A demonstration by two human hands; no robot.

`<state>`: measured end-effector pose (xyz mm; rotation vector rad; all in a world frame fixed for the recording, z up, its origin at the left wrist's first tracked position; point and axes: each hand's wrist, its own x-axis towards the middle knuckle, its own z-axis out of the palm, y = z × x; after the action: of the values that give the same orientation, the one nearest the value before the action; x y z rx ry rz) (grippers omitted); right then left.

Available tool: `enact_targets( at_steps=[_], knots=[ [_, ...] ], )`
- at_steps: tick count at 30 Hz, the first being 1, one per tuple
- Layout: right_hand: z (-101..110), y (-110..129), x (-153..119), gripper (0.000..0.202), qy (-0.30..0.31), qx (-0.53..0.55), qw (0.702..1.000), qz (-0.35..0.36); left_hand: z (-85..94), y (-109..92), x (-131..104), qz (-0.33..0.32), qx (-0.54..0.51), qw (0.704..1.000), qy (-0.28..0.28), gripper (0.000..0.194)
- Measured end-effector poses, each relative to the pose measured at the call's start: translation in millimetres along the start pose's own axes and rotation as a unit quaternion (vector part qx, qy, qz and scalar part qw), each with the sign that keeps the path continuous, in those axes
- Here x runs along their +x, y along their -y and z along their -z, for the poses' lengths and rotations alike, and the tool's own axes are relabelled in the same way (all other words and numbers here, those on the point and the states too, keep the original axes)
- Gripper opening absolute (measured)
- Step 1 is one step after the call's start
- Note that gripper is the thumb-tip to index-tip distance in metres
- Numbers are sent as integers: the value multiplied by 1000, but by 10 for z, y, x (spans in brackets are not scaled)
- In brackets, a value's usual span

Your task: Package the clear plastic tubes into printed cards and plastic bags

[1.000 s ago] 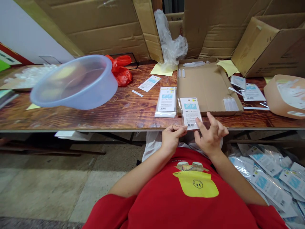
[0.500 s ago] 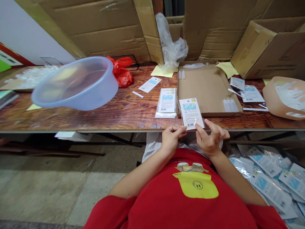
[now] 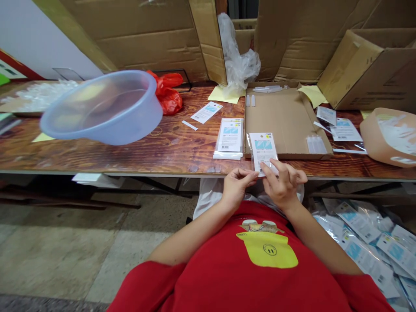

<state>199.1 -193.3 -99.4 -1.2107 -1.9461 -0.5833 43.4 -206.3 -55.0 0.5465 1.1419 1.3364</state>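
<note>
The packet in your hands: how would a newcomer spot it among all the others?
Find the flat cardboard tray on the wooden table. At its near left corner, one packet is pinched between the left hand and right hand. Unlike the stack beside it, it is single and held.

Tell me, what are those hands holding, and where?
A clear-sleeved printed card packet, held at its bottom edge: left hand pinches the lower-left corner, right hand the lower right.

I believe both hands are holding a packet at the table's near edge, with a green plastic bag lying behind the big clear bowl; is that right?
Not quite: the plastic bag behind the bowl is red, not green, as the head view shows. The rest holds: the left hand and right hand hold a packet at the table's near edge.
</note>
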Motion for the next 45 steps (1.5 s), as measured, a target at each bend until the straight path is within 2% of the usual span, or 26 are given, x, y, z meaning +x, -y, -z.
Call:
enact_targets(
  at_steps=[3,5,7,9,11,12,13,14,16,17,18,19,20,22,23,25,28,31,33,34,36,38,39,45],
  knots=[
    [7,10,48,36,18,16,1000,16,9,-15,-8,2,6,1000,18,53],
    [35,-11,83,39,19,18,999,39,13,-53,-13,1,21,999,49,52],
    [92,-56,129,44,19,27,998,61,19,-142,-22,-22,47,993,105,50],
    [183,-110,197,50,7,40,996,76,25,-304,-37,-81,100,977,170,43],
    [304,-146,291,51,-15,60,995,79,16,-541,-57,-192,200,937,211,31],
    [373,-150,345,50,-30,73,995,68,1,-679,-66,-268,269,902,206,24],
    [442,-143,402,46,-43,87,994,49,-26,-823,-75,-351,327,854,201,21],
    [511,-127,457,40,-54,104,993,21,-62,-963,-82,-419,358,812,192,25],
    [635,-76,552,28,-55,160,985,-45,-156,-1207,-84,-453,400,767,216,34],
    [685,-50,587,23,-41,202,975,-80,-203,-1301,-75,-439,410,762,240,35],
    [727,-28,612,21,-20,254,960,-115,-240,-1370,-55,-404,412,773,262,33],
    [762,-12,630,21,4,312,939,-147,-262,-1415,-20,-359,397,800,272,28],
    [790,-4,642,21,27,372,911,-176,-262,-1438,32,-311,363,839,261,22],
    [836,-9,663,22,66,478,846,-227,-196,-1428,189,-220,253,924,185,13],
    [859,-19,678,23,83,520,814,-247,-137,-1406,287,-188,193,954,133,11],
    [912,-41,722,27,121,580,758,-272,-3,-1355,481,-154,127,977,69,13],
    [1002,-66,818,32,175,618,714,-279,86,-1343,607,-133,125,982,54,20],
    [1076,-76,909,32,206,637,693,-268,-67,-1465,402,-133,170,975,56,22],
    [1107,-73,953,33,218,648,680,-266,-242,-1588,152,-134,262,953,75,19],
    [1116,-67,971,33,221,653,673,-268,-323,-1646,31,-124,336,928,102,20],
    [1120,-49,1005,30,218,655,671,-269,-432,-1727,-146,-110,478,846,208,17],
    [1107,-25,1041,23,201,645,689,-263,-458,-1748,-205,-121,543,780,287,14],
    [1095,-13,1060,19,190,637,702,-256,-446,-1739,-196,-131,551,764,309,17],
    [1021,-23,1128,6,156,561,793,-177,-309,-1663,-42,-165,531,748,363,25]
  ],
)
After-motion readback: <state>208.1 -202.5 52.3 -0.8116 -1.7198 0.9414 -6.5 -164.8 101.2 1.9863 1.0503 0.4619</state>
